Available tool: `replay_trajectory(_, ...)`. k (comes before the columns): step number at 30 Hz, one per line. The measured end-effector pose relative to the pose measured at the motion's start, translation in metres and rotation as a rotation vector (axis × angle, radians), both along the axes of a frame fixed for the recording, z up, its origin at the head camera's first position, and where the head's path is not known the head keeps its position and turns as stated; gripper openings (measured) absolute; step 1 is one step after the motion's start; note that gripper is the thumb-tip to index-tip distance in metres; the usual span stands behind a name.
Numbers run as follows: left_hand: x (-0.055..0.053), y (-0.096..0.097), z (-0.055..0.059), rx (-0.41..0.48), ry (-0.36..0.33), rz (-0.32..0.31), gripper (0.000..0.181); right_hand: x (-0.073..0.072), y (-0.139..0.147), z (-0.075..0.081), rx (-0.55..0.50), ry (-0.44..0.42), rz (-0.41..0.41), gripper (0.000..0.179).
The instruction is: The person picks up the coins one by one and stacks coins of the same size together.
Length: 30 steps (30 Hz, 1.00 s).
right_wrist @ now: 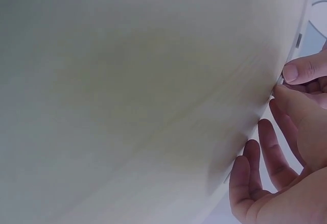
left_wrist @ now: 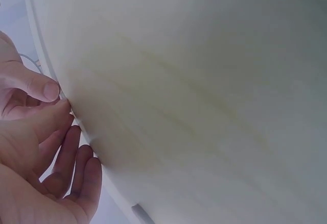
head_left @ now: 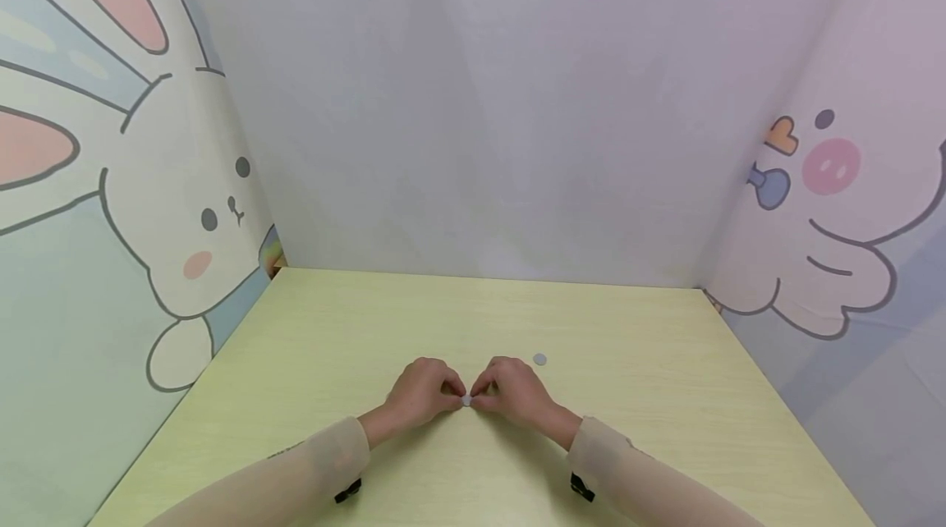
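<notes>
In the lower centre of the head view, a small, round, flat, pale grey disc [head_left: 467,400] is at the pale yellow table [head_left: 473,313], partly covered by fingertips. The left hand [head_left: 423,393] and the right hand [head_left: 517,391] pinch it from both sides; a similar grey disc [head_left: 540,359] lies slightly higher, to the right.
</notes>
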<state>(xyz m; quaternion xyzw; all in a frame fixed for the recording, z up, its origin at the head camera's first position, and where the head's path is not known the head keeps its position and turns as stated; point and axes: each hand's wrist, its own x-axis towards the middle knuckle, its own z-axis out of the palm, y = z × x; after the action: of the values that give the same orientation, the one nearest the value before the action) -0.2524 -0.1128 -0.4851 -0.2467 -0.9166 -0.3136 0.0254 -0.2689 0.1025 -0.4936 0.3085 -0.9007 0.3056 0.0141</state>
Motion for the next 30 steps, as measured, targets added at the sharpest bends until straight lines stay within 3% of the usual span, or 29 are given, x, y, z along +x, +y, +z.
replay_trajectory(30,-0.0014,-0.0015,0.0013,-0.015,0.0,-0.023,0.005,0.0008,-0.0016,0.0002,0.01,0.002,-0.011,0.004)
